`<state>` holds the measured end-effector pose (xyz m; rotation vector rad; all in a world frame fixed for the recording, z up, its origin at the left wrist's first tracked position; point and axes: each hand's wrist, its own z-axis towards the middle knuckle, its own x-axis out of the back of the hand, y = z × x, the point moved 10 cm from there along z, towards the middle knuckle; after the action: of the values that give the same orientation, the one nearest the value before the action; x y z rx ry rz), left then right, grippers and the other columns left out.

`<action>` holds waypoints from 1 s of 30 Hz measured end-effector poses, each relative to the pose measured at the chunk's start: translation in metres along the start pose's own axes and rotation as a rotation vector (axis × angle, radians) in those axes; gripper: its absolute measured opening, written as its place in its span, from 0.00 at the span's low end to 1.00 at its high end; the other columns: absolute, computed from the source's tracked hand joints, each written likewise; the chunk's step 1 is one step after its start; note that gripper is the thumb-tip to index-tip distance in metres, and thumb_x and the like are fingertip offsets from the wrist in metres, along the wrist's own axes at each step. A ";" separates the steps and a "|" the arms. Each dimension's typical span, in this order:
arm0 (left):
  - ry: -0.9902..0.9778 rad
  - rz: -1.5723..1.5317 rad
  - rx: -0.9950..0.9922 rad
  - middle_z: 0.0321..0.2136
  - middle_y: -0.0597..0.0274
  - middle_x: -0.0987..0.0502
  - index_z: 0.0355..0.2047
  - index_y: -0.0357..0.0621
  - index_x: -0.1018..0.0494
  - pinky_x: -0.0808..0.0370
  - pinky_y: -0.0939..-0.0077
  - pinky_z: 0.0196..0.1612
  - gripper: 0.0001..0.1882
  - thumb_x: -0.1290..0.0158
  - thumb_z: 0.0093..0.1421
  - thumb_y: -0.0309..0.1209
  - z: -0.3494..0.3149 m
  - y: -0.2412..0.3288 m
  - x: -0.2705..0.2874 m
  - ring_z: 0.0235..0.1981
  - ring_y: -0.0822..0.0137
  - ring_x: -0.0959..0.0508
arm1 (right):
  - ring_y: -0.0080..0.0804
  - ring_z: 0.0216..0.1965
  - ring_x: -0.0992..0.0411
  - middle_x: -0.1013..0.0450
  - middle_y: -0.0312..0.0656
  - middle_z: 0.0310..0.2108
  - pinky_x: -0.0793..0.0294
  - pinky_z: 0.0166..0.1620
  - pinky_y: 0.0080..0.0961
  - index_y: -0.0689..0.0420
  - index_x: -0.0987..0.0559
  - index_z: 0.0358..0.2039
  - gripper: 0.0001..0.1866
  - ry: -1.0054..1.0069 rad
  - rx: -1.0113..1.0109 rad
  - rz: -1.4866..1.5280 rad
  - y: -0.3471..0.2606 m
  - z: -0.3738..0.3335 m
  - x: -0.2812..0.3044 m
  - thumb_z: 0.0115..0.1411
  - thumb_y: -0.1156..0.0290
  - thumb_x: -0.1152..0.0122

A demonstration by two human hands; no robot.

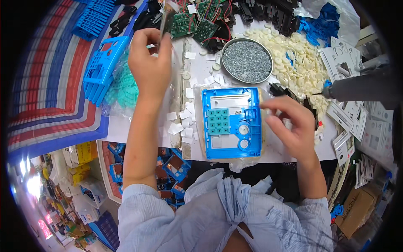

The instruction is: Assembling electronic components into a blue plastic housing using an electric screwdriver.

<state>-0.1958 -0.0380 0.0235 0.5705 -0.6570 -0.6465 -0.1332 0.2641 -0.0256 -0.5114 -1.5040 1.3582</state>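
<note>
My left hand [152, 63] is raised at the upper left, its fingers and thumb pinching a thin circuit board [167, 24] seen almost edge-on. In front of me a blue plastic casing [257, 143] lies with its inside facing up. A green rubber keypad [218, 122] sits in the casing's left half, and round openings show to the right of it. Just off the casing's right edge hovers my right hand [294, 124]. Its thumb and forefinger are apart, with nothing visible between them; the other fingers curl under.
A round tin of small screws [247, 61] stands behind the casing, beside a heap of cream discs [294, 63]. Green circuit boards [182, 25] with wires lie at the back. Blue casings [103, 67] are stacked at left. A dark tool [361, 88] juts in from the right.
</note>
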 end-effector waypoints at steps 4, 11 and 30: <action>-0.266 0.161 -0.300 0.33 0.58 0.23 0.34 0.41 0.27 0.26 0.66 0.42 0.11 0.37 0.53 0.25 -0.042 0.074 -0.018 0.36 0.55 0.22 | 0.24 0.54 0.29 0.28 0.40 0.58 0.23 0.49 0.22 0.61 0.27 0.61 0.26 0.113 0.088 0.517 -0.012 0.062 -0.058 0.64 0.68 0.33; -0.186 -0.089 0.117 0.43 0.56 0.24 0.48 0.39 0.27 0.29 0.67 0.50 0.25 0.32 0.50 0.29 -0.066 0.053 0.067 0.47 0.61 0.24 | 0.17 0.38 0.24 0.21 0.35 0.36 0.20 0.40 0.21 0.64 0.20 0.48 0.14 -0.137 -0.115 0.871 -0.034 0.081 -0.092 0.69 0.67 0.37; -0.214 -1.219 0.743 0.45 0.42 0.19 0.56 0.35 0.32 0.17 0.70 0.28 0.18 0.46 0.69 0.29 -0.150 0.001 0.020 0.39 0.55 0.14 | 0.22 0.31 0.24 0.22 0.41 0.35 0.22 0.29 0.21 0.62 0.20 0.41 0.08 0.103 -0.284 1.071 0.013 0.053 -0.099 0.68 0.69 0.38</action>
<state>-0.0776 -0.0105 -0.0666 1.6573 -0.7046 -1.6308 -0.1431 0.1602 -0.0687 -1.7060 -1.3626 1.8413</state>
